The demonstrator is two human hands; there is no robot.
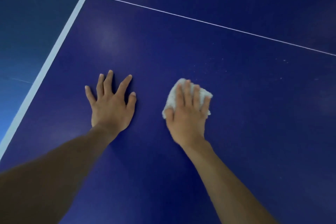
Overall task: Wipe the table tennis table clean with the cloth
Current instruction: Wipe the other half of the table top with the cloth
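Cloth [171,100] under R grip [187,120], fingers [196,96] straight, on table [236,132]; L grip [111,107] spread flat.

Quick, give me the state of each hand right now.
Left hand: open, flat on the table.
Right hand: open, pressing the cloth down.

Floor [21,23] lay on the left: blue, dim at the far end, brighter toward the near-left corner. Faint pale streak [21,80] crossed it.
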